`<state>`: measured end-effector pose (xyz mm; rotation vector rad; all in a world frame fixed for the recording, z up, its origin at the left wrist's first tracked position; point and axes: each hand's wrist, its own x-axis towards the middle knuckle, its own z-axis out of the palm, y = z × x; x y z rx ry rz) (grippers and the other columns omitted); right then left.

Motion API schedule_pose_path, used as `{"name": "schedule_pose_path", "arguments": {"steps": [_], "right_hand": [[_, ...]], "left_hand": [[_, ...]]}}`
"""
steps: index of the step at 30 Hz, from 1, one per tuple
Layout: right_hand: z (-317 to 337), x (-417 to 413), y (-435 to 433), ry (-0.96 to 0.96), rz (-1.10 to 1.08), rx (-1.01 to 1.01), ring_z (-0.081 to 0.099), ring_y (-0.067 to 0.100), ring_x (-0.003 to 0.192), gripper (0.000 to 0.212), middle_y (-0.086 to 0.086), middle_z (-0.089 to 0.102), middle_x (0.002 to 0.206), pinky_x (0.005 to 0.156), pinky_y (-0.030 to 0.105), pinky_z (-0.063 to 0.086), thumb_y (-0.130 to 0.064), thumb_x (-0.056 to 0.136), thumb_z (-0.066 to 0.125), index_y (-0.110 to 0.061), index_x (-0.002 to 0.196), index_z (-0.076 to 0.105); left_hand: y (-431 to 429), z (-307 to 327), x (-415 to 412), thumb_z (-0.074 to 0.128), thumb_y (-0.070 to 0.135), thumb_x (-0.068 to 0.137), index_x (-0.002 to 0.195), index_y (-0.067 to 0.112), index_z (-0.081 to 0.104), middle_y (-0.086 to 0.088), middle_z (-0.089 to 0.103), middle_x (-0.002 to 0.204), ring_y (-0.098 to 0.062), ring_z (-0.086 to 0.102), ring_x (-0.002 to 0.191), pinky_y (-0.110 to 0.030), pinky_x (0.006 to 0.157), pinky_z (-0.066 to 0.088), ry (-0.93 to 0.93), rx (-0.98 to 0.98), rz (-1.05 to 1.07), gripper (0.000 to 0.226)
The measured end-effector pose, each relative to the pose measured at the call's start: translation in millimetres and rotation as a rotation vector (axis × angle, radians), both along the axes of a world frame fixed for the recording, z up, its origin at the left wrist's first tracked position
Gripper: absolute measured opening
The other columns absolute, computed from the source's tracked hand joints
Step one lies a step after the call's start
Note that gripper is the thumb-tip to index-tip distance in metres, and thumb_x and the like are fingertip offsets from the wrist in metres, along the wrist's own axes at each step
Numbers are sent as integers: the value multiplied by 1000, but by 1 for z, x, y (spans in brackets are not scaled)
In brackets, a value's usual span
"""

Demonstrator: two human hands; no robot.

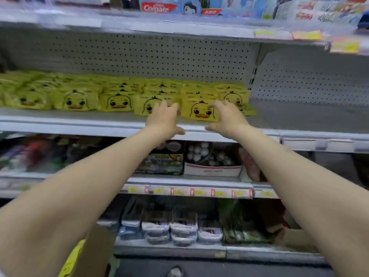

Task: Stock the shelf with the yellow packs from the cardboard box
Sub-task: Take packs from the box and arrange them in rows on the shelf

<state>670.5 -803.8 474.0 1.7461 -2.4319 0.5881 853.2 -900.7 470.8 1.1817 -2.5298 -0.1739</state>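
- Neither hand is clamped on anything: the left hand (164,119) has its fingers straight and spread, and the right hand (227,116) has its fingers loosely bent with the thumb hanging free below.
- The two hands bracket one front pack (199,111), left of it and right of it, which reads as squaring it up or letting it go, not carrying it.
- The right fingertips (214,106) lie over the pack's upper right corner. I cannot tell whether they press it or just hover.
- The left fingers cross the face of the neighbouring pack, probably to keep that one from sliding while the front pack is nudged.
- The front pack sits flat on the shelf (79,123), near its front lip, duck face outward, so a shopper sees the print.
- The other yellow packs (75,100) run in a row to the left and stack back towards the pegboard back (139,54). They are filled from left to right, so the bare board lies on the right.
- The cardboard box (97,250) stands low at the bottom left, under the left forearm, with something yellow showing inside, so more stock seems to remain.
- My guess is that the next pack belongs just right of this one.
- Toothpaste boxes (157,7) fill the tier above.
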Motion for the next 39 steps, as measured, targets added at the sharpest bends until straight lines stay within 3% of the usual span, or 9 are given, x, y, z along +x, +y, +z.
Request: {"name": "schedule_pose_path", "arguments": {"steps": [12, 17, 23, 33, 39], "right_hand": [[-23, 208, -12, 30, 445, 145, 38, 26, 133, 73, 4, 45, 145, 101, 42, 43, -36, 79, 80, -29, 143, 44], [-41, 278, -40, 67, 558, 187, 42, 25, 129, 75, 3, 47, 138, 98, 43, 46, -39, 76, 80, -31, 142, 44], [-72, 364, -100, 103, 634, 261, 43, 26, 127, 74, 5, 47, 139, 94, 41, 48, -38, 77, 79, -30, 142, 44], [-190, 523, -229, 29, 646, 565, 50, 29, 125, 70, 6, 53, 135, 96, 38, 47, -38, 76, 81, -24, 137, 50], [-275, 571, -252, -52, 599, 807, 50, 29, 128, 68, 7, 53, 136, 101, 40, 46, -39, 77, 81, -25, 136, 52]], "left_hand": [[48, -34, 227, 81, 37, 74, 133, 25, 46, -9, 41, 132, -31, 36, 127, -46, 93, 46, -81, 86, 333, 71], [34, -54, 301, 80, 38, 73, 131, 24, 46, -10, 43, 131, -33, 40, 123, -47, 96, 46, -118, 73, 449, 69], [-9, -85, 386, 78, 42, 76, 131, 22, 45, -10, 42, 134, -34, 42, 124, -47, 88, 49, -179, 138, 537, 67], [-137, -192, 546, 80, 40, 75, 134, 24, 46, -10, 43, 135, -33, 40, 127, -45, 97, 43, -292, 393, 550, 70], [-177, -275, 610, 80, 44, 74, 135, 20, 45, -16, 39, 140, -38, 34, 133, -46, 105, 39, -380, 582, 463, 74]]}}
